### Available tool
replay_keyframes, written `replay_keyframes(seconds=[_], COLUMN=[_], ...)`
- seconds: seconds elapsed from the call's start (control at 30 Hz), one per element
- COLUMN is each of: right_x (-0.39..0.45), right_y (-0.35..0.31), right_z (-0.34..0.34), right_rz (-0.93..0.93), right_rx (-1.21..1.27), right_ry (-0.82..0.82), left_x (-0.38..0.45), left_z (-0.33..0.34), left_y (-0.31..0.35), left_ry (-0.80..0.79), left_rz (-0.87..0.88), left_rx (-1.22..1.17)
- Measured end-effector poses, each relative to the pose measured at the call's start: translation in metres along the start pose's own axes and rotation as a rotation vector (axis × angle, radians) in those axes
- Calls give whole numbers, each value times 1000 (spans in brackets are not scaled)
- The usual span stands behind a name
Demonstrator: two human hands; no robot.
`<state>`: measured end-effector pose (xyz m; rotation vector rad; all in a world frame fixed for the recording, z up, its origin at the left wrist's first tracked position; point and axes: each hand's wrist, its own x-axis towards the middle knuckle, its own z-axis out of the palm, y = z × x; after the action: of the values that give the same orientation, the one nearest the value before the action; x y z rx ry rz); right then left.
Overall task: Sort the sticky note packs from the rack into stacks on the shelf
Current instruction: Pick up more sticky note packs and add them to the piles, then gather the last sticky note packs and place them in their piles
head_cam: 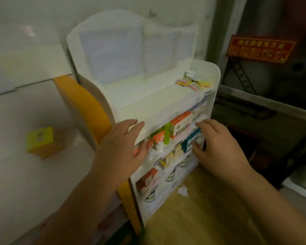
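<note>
— In front of the white rack [166, 106], we are reaching in with both hands, and neither is holding anything. Our left hand [121, 147] is spreading flat, fingers straight, against the front lip of the upper tier. Our right hand [217, 144] is hovering at the teal pack [190, 143], fingers loosely bent; whether they are touching it we cannot tell through the blur.

— So where are the packs sitting?

— Most are standing in the rack's tiers: an orange pack [181, 123] above, yellow ones [171, 156] lower down. A few loose pads [194, 84] are lying on the top ledge. One small yellow and orange stack [42, 142] is sitting on the white shelf [34, 183] to the left.

— Then we are judging this the picking step?

— Yes. Next we are needing to pinch one pack, lift it clear of the lip, and carry it left to a matching stack.
</note>
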<state>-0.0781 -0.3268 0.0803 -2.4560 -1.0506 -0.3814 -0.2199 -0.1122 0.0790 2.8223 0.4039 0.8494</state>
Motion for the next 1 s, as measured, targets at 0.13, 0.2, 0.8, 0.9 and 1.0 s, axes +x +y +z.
replay_keyframes(seconds=[0.13,0.2,0.8,0.9,1.0], right_x=[-10,-12,88,129,163], right_y=[48,67,203,217,231], right_z=[-9,-11,27,42,56], right_rz=[89,134,253,260,260], right_rx=[-49,-62,-154,-143,-154], right_ry=[-82,-100,-169,-149,-160], left_x=[17,29,237,279,311], left_z=[36,52,231,255,274], left_y=[42,56,86,74,60], left_ry=[-117,-144,-173,-162,-158], left_rz=[16,25,207,182,145], left_rx=[6,13,-96,-69,-82])
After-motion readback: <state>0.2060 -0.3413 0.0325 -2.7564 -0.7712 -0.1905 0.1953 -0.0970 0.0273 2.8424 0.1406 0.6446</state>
